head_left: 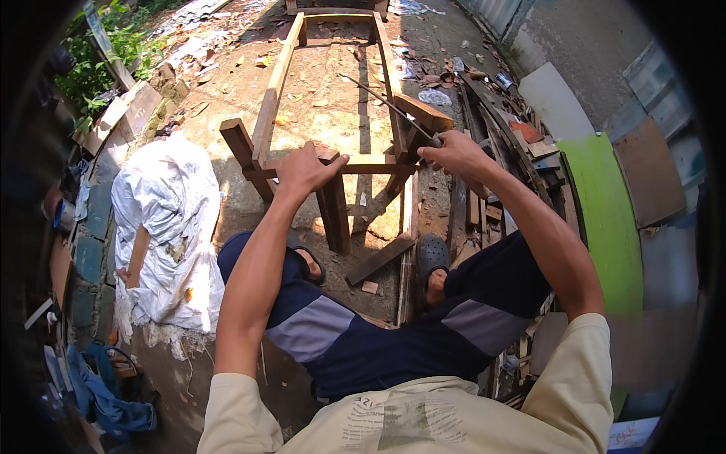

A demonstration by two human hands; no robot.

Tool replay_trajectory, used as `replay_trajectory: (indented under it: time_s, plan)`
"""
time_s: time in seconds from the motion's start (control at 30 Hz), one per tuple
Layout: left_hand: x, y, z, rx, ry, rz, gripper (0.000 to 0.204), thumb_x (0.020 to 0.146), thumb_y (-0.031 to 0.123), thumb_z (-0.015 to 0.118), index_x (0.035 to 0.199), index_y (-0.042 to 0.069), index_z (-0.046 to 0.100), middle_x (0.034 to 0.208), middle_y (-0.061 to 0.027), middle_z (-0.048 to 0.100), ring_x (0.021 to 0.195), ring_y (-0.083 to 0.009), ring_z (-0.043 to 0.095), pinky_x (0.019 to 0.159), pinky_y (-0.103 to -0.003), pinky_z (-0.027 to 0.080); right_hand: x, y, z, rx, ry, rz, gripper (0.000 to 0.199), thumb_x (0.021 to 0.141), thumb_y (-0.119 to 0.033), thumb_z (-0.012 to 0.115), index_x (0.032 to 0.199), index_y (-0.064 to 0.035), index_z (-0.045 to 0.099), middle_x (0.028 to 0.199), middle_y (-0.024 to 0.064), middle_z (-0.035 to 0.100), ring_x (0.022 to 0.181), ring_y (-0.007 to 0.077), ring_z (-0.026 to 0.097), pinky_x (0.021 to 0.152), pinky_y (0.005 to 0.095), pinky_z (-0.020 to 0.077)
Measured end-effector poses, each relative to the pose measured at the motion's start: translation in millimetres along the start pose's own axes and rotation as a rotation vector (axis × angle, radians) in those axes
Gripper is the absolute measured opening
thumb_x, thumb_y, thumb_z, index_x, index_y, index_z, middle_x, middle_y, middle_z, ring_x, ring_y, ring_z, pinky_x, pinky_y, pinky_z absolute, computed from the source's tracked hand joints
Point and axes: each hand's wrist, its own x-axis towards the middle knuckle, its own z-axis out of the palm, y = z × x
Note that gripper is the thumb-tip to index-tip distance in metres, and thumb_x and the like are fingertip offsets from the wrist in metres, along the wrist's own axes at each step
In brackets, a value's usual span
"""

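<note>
A long wooden frame (275, 91) with upright end posts stretches away from me on the ground. My left hand (306, 170) grips the top of a dark wooden post (333, 214) at the frame's near crossbar, its fingers partly hidden. In my right hand (457, 157), at the frame's near right corner, is the handle end of a long thin metal tool (386, 101). The tool slants up and leftward over the right rail; its exact kind cannot be made out. Under it, a short wooden piece (425, 113) rises at the right corner.
White sacking (166, 227) lies on the left beside a low block wall (92, 216). Scrap wood (491, 219) and a green panel (605, 227) line the right. A loose wooden offcut (380, 259) lies between my feet. Dry leaves and litter cover the ground beyond.
</note>
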Motion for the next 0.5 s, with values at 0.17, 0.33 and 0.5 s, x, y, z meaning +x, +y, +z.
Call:
replay_trajectory:
  time_s: [0.17, 0.33, 0.5]
  plan:
    - [17, 31, 34, 0.073, -0.091, 0.110, 0.093, 0.082, 0.079, 0.055, 0.110, -0.008, 0.066, 0.095, -0.0263, 0.073, 0.092, -0.0380, 0.073, 0.078, -0.050, 0.055, -8, 33, -19, 0.142, 0.199, 0.014, 0.049, 0.091, -0.045, 0.070, 0.103, 0.0019, 0.074, 0.080, 0.0095, 0.074, 0.074, 0.0157, 0.071, 0.068, 0.0330, 0.0533]
    - [32, 50, 66, 0.034, -0.129, 0.060, 0.085, 0.084, 0.076, 0.057, 0.096, -0.006, 0.074, 0.091, -0.0250, 0.074, 0.087, -0.0392, 0.073, 0.072, -0.049, 0.057, 8, 70, -2, 0.581, 0.576, 0.038, 0.046, 0.094, -0.040, 0.070, 0.106, 0.0044, 0.070, 0.084, 0.0111, 0.075, 0.068, 0.0166, 0.073, 0.060, 0.0293, 0.0541]
    - [46, 71, 80, -0.006, -0.238, 0.017, 0.088, 0.084, 0.077, 0.054, 0.096, -0.007, 0.073, 0.098, -0.0260, 0.074, 0.093, -0.0404, 0.073, 0.076, -0.050, 0.056, 15, 132, 41, 0.789, 0.804, 0.266, 0.041, 0.094, -0.035, 0.069, 0.103, 0.0049, 0.066, 0.090, 0.0138, 0.075, 0.058, 0.0188, 0.071, 0.054, 0.0315, 0.0533]
